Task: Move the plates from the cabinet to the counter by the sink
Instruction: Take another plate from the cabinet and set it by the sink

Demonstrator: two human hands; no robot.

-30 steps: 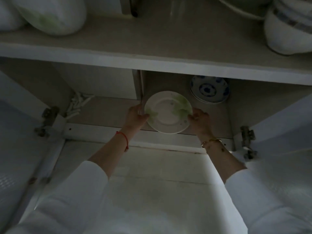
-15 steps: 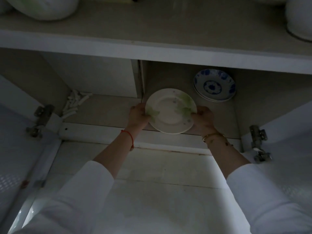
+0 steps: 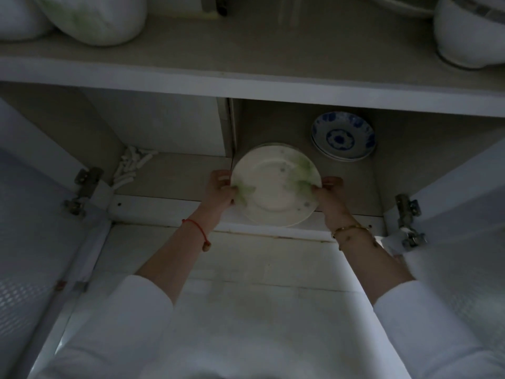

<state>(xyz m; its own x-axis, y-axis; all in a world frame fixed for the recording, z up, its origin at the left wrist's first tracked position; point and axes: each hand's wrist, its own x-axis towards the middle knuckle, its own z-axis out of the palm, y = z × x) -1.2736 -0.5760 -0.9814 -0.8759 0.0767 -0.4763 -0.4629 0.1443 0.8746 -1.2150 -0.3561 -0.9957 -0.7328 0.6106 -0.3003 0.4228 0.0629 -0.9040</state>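
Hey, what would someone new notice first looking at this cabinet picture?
A white plate with green marks, gripped at its edges by the left hand and right hand, at the front of the lower shelf. Behind it to the right sit stacked blue plates; pale bowls line the shelf above.

Dim, shadowy view; soft blur, edge distortion

- L hand (image 3: 222,188) gripped plate (image 3: 274,187) at left rim, thumb on its face.
- R hand (image 3: 330,194) gripped right rim.
- Both arms were outstretched upward, forearms bare.
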